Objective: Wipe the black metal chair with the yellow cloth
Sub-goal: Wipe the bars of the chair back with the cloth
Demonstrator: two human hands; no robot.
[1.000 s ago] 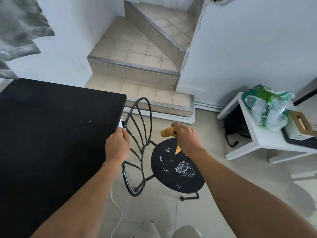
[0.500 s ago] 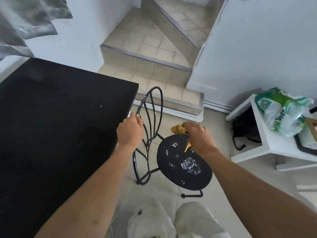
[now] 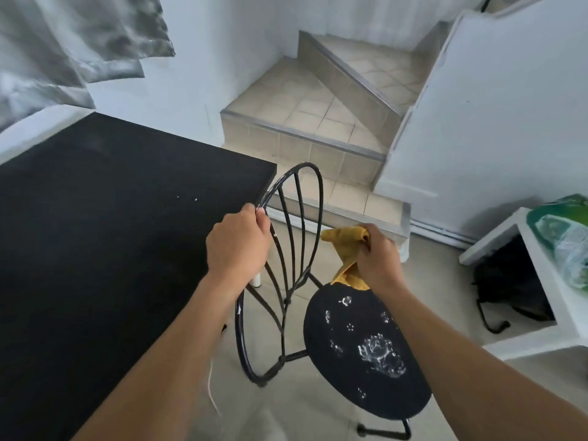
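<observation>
One black metal chair stands on the floor just beside a black table, white marks spotting its round seat. Left hand is clenched round the backrest's wire rim. Right hand grasps a bunched yellow cloth, whose lower end meets the seat's far edge. White side table to the right carries a green-and-white bag; its lettering is too blurred to read.
</observation>
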